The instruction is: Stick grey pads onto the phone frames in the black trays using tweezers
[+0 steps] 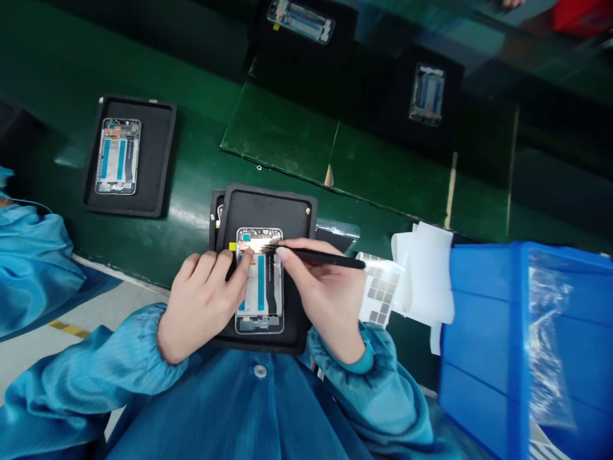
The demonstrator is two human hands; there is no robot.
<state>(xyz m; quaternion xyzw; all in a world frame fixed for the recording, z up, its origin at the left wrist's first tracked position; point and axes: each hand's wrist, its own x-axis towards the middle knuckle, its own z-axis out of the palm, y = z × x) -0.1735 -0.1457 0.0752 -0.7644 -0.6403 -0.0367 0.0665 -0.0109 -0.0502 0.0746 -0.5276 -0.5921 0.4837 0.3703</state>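
Observation:
An opened phone (253,291) lies in a black tray (268,207) close to my body, its metal board and blue strips showing. My left hand (208,297) rests at the phone's left side. Its index fingertip touches the upper part of the board; the other fingers are bent but hold nothing. Black tweezers (325,257) are gripped in my right hand (330,287). Their tips point left over the board near my left index finger. Whether they pinch anything is too small to tell. A yellow tab (232,246) sticks out at the phone's upper left edge.
Beneath the tray lies a second tray (214,220). To the right are a sheet of grey square stickers (382,291), white paper (424,271) and a blue bin (483,326). Another tray (158,153) holds a phone (119,156). A person's blue sleeve (33,255) shows at left.

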